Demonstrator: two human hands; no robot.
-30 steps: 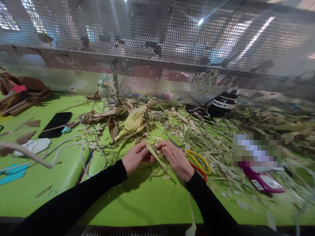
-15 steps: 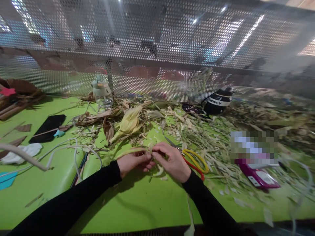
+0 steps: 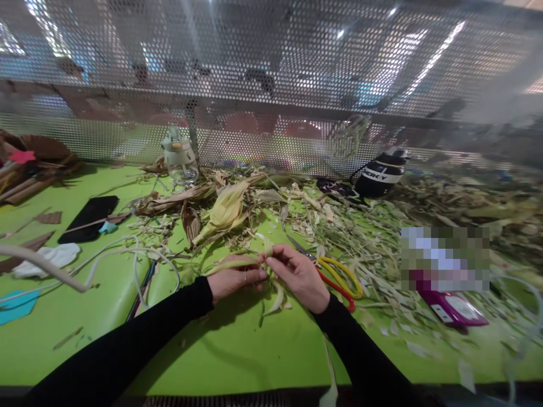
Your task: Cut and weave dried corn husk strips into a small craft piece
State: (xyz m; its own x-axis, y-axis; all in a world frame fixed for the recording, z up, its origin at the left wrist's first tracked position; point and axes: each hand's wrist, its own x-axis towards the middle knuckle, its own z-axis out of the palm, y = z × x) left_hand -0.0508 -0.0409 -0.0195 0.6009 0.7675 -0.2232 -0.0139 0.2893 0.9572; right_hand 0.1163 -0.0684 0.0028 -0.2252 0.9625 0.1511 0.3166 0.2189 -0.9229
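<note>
Several pale green husk strips [image 3: 278, 299] meet between the person's two hands, just above the near middle of the green tabletop [image 3: 237, 359]. Thumb and fingers of the left hand [image 3: 233, 281] are pinched on them, with one strip lying back over that hand; the right hand [image 3: 302, 278] has its own pinch close by, fingertips nearly meeting the left's. Other ends curl down beneath the fingers.

Just beside the right hand lie scissors [image 3: 341, 278] with red and yellow handles, blades pointing away to the left. Beyond the hands sits a yellow husk bundle [image 3: 227, 210] among dry shreds [image 3: 339, 237] that spread far to the right. Past it stands a clear bottle [image 3: 181, 159] with a grey-green top; farther right, a black bottle [image 3: 379, 175] with a white band leans over. Out to the left are a black phone [image 3: 91, 218], a crumpled white tissue [image 3: 53, 259] and a looping white cable [image 3: 136, 272]. A perforated metal screen [image 3: 254, 56] backs everything.
</note>
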